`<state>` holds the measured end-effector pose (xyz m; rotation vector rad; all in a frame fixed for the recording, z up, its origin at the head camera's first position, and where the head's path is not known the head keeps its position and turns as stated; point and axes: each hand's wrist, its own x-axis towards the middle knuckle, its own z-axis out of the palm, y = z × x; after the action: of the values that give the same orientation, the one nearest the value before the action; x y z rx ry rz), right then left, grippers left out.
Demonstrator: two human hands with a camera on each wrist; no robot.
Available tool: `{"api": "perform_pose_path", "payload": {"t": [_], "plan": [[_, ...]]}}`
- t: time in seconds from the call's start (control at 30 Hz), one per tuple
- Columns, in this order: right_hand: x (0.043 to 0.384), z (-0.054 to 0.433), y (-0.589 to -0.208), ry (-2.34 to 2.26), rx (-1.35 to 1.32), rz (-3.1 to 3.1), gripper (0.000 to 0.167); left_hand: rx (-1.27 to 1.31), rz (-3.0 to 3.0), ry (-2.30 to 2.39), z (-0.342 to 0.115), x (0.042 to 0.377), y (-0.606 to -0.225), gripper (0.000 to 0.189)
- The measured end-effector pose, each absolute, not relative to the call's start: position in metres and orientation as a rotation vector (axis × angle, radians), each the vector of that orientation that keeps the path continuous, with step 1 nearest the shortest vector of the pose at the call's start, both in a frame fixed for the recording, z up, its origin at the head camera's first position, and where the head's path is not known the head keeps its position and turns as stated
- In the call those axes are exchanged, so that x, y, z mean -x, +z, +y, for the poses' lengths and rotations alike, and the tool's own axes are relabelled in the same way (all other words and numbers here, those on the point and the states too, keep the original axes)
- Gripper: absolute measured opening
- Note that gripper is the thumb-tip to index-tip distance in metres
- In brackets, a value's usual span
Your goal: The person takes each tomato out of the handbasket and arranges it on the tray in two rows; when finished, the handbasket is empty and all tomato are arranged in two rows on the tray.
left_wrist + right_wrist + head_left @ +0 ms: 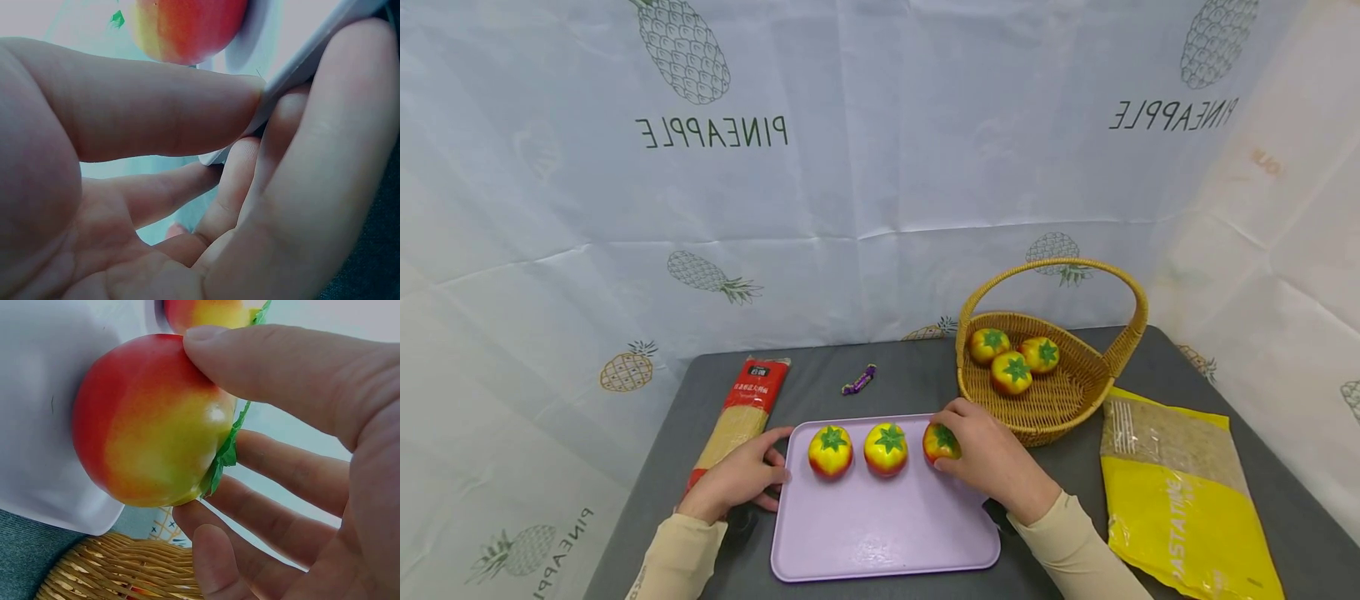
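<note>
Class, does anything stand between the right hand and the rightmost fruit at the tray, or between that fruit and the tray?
Nothing visible does: the right hand directly holds the fruit, and no other object shows between it and the tray.

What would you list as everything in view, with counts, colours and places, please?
Table: 1, dark grey, under the items
Backdrop cloth: count unclear, white, pineapple-printed, behind
Tray: 1, lilac, front centre
Fruits on tray: 3, red-yellow-green, in a row
Basket: 1, golden-brown, back right
Fruits in basket: 3, yellow-red-green, clustered
Noodle packet: 1, red-yellow, left
Wrapped sweet: 1, purple, behind tray
Pasta bag: 1, yellow and clear, right
Sleeves: 2, beige, on forearms
Left hand: 1, bare, gripping tray's left edge
Right hand: 1, bare, pinching rightmost tray fruit
</note>
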<state>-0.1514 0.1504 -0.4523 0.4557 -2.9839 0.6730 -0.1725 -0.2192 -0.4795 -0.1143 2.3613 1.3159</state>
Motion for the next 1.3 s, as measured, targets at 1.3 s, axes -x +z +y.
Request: {"api": "perform_pose_path", "payload": {"t": [1.3], "plan": [[0.155,0.183,-0.428,0.792,-0.564,-2.904,0.056,0.091,2.360,1.299,-0.217,0.173,-0.480,0.072]]}}
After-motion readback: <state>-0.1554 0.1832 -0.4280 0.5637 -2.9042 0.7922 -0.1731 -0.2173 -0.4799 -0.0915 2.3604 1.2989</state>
